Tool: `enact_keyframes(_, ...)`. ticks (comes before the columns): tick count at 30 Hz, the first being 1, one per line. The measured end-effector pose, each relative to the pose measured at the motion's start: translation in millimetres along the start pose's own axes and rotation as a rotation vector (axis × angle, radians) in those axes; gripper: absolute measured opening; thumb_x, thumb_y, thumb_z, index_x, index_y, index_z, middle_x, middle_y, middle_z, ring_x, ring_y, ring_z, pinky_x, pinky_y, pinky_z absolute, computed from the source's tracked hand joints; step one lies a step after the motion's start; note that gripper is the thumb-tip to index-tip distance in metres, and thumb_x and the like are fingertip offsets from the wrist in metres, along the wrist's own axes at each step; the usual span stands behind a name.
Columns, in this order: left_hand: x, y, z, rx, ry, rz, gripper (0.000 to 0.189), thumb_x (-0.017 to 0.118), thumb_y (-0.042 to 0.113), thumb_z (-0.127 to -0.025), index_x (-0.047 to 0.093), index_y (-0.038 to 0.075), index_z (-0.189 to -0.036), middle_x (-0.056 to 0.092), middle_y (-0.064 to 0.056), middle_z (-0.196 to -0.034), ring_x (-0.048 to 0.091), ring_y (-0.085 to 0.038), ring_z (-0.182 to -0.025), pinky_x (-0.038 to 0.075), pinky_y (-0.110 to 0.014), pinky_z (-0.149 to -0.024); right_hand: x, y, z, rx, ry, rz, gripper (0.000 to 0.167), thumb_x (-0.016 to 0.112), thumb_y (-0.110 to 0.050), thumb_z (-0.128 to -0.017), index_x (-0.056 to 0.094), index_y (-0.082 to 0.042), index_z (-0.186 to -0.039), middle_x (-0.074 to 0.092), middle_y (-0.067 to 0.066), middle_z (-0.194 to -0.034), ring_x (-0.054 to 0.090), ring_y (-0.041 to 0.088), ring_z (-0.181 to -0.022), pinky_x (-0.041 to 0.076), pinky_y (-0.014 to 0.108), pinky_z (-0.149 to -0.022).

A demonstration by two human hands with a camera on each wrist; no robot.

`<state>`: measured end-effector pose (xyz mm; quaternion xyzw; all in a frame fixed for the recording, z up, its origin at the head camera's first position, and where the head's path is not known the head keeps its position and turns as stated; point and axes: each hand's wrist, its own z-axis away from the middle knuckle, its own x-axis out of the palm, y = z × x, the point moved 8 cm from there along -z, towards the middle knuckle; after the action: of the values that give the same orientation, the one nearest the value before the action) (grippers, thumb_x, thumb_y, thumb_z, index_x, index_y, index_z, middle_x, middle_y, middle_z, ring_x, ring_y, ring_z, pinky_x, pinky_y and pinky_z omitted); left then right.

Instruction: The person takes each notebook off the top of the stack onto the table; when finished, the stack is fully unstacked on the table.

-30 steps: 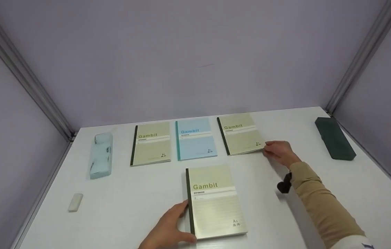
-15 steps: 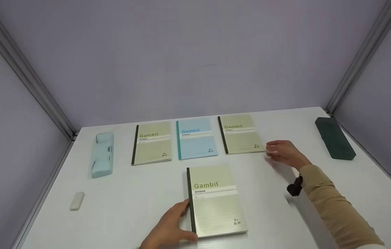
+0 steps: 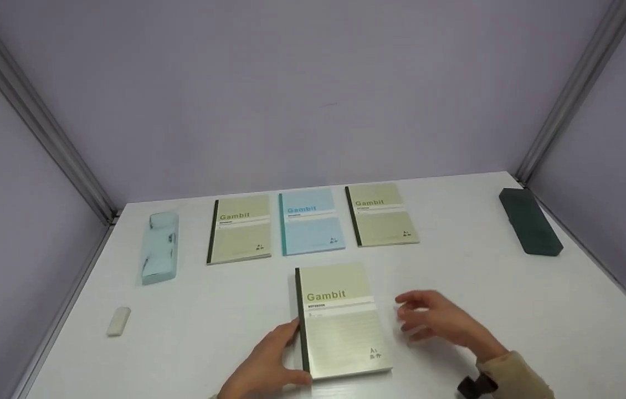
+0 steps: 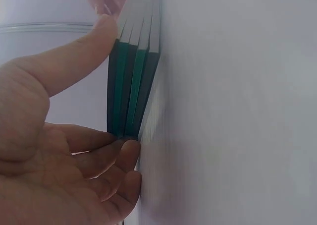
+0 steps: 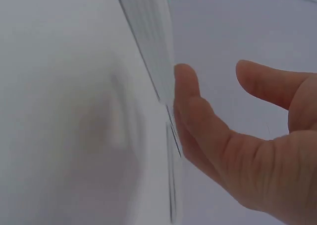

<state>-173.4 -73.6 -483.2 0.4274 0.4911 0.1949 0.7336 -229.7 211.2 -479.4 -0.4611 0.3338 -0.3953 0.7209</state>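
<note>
The stack of notebooks [image 3: 340, 321] lies flat at the near middle of the counter [image 3: 208, 332], between the two hands, its uppermost cover pale green and marked "Gambit". The left hand [image 3: 268, 363] holds it from the spine side, its grip spanning from the thumb at the near corner to fingers against the spines [image 4: 129, 91], which alternate dark and green in the left wrist view. The right hand [image 3: 437, 321] has a released grip, fingers loosely curved, just beside the stack's page edge and apart from it.

Beyond the stack, a row of three takes up the ground before the back wall [image 3: 313, 83]: a left green notebook [image 3: 239, 230], a blue notebook [image 3: 311, 224] and a right green notebook [image 3: 382, 216], with narrow gaps between them. The blue one is nearly straight behind the stack. A light-blue case [image 3: 160, 246] lies at the far left, with a small whitish block [image 3: 118, 321] nearer the person; a dark green case [image 3: 532, 221] lies slanted near the right edge, well apart from the hands.
</note>
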Motion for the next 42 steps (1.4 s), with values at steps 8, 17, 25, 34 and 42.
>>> enact_keyframes(8, 1.3, -2.1, 2.3, 0.014, -0.062, 0.018, 0.102, 0.079, 0.038, -0.076, 0.020, 0.001, -0.151, 0.028, -0.022, -0.151, 0.032, -0.040, -0.135, 0.024, -0.061, -0.108, 52, 20, 15.4, -0.027, -0.127, -0.040, 0.071, 0.075, -0.004, -0.079, 0.038, 0.013, -0.138, 0.056, 0.014, -0.115, 0.065, 0.023, -0.086, 0.057, 0.038, -0.066)
enact_keyframes(17, 0.1, -5.8, 3.8, -0.040, -0.045, -0.010, 0.102, 0.080, 0.035, -0.075, 0.021, 0.005, -0.152, 0.028, -0.021, -0.152, 0.027, -0.041, -0.138, 0.021, -0.062, -0.109, 58, 20, 19.3, -0.063, -0.155, -0.060, 0.076, 0.075, 0.009, -0.069, 0.040, 0.012, -0.137, 0.056, 0.014, -0.112, 0.064, 0.023, -0.089, 0.056, 0.034, -0.070)
enact_keyframes(25, 3.0, -7.0, 2.0, -0.051, -0.007, 0.009, 0.104, 0.082, 0.037, -0.072, 0.023, 0.005, -0.152, 0.030, -0.018, -0.152, 0.026, -0.039, -0.139, 0.022, -0.059, -0.110, 56, 19, 18.3, -0.078, -0.126, 0.001, 0.076, 0.077, 0.010, -0.067, 0.044, 0.013, -0.134, 0.060, 0.012, -0.109, 0.064, 0.024, -0.091, 0.055, 0.031, -0.071)
enact_keyframes(34, 1.0, -5.8, -1.2, -0.048, 0.023, -0.033, 0.106, 0.083, 0.043, -0.068, 0.029, 0.003, -0.150, 0.036, -0.016, -0.149, 0.032, -0.037, -0.134, 0.026, -0.057, -0.109, 51, 22, 20.1, -0.046, -0.079, 0.084, 0.035, 0.080, -0.004, -0.074, 0.061, 0.005, -0.102, 0.064, 0.007, -0.082, 0.062, 0.017, -0.072, 0.054, 0.029, -0.063)
enact_keyframes(42, -2.7, 0.5, 3.3, 0.012, 0.048, -0.160, 0.097, 0.080, 0.049, -0.070, 0.040, -0.003, -0.142, 0.042, -0.019, -0.141, 0.033, -0.038, -0.126, 0.028, -0.060, -0.104, 52, 27, 19.6, -0.020, -0.106, -0.017, 0.019, 0.070, -0.009, -0.085, 0.059, 0.002, -0.094, 0.063, 0.004, -0.077, 0.062, 0.015, -0.072, 0.055, 0.030, -0.061)
